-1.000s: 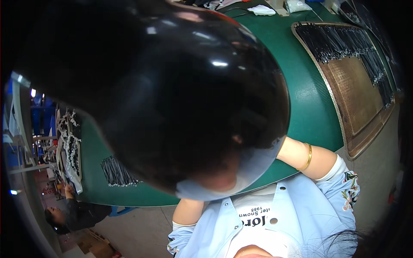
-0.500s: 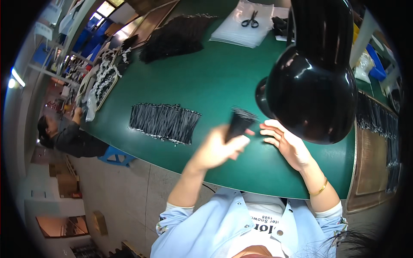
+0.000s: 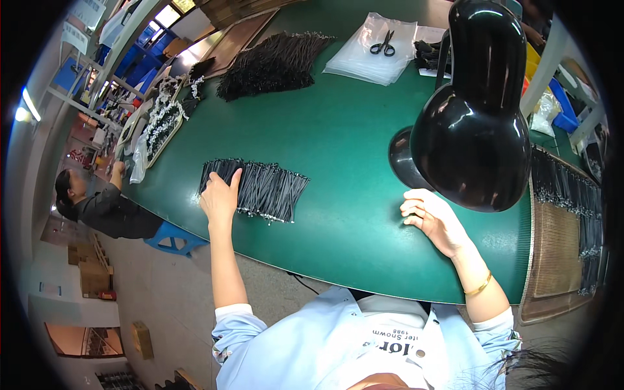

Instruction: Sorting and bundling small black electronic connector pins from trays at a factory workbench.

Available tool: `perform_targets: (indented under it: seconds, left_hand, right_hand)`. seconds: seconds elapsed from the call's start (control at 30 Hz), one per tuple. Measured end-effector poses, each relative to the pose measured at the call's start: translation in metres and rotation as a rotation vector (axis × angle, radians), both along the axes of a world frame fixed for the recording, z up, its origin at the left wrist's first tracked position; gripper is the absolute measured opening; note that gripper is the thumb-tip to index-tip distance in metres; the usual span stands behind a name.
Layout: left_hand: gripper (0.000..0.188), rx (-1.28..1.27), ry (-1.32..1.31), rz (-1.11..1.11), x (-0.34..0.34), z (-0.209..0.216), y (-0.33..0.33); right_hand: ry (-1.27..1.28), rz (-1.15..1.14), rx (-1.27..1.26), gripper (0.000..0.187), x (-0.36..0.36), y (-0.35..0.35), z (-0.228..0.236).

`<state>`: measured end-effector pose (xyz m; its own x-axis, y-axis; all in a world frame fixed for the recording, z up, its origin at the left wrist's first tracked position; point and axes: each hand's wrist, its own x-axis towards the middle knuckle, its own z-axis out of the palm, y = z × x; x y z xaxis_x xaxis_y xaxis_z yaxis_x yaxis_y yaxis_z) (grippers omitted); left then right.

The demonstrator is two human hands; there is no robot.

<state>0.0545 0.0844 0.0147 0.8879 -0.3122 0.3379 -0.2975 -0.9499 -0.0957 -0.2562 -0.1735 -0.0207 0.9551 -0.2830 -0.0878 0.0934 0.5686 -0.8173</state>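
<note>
A row of thin black cords (image 3: 273, 192) with small pale tips lies side by side on the green table (image 3: 312, 136). My left hand (image 3: 220, 195) is over the row's left end, its thumb and forefinger around a bundle of the same cords (image 3: 225, 170). Where that bundle ends and the row begins is hard to make out. Beneath the black desk lamp (image 3: 471, 156), my right hand (image 3: 432, 218) hovers over the table with loosely bent, slightly parted fingers. Nothing shows in it.
A larger heap of black cords (image 3: 273, 65) lies at the far left. Black scissors (image 3: 383, 44) rest on clear plastic bags (image 3: 361, 65) at the back. More cords lie on a brown ribbed board (image 3: 556, 250) at right. A person (image 3: 107, 208) sits at the far left.
My left hand has moved left with the bundle of cords, from beside my right hand to the row's left end. My right hand stays near the lamp, its fingers more bent.
</note>
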Motion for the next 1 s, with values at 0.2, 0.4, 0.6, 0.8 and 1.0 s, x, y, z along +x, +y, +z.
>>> perform_targets:
  seconds: [0.2, 0.4, 0.6, 0.8, 1.0]
  left_hand:
    - [0.052, 0.177, -0.111, -0.07, -0.014, 0.021, -0.014]
    - [0.035, -0.261, 0.046, -0.715, -0.086, 0.027, -0.087]
    - [0.03, -0.33, 0.201, -1.009, -0.142, 0.001, -0.131]
    - [0.024, -0.47, 0.35, -1.127, -0.143, -0.022, -0.136]
    - [0.02, -0.525, 0.314, -1.081, -0.13, -0.034, -0.133]
  right_hand:
    - [-0.035, 0.041, -0.032, 0.04, 0.0, 0.0, 0.0]
    - [0.126, 0.118, -0.158, 0.032, 0.001, -0.016, 0.01]
    - [0.316, -0.238, -1.035, 0.026, -0.044, -0.11, 0.054]
    - [1.047, -0.73, -1.414, 0.035, -0.196, -0.229, 0.063]
    - [1.691, -0.661, -1.283, 0.074, -0.247, -0.285, 0.031]
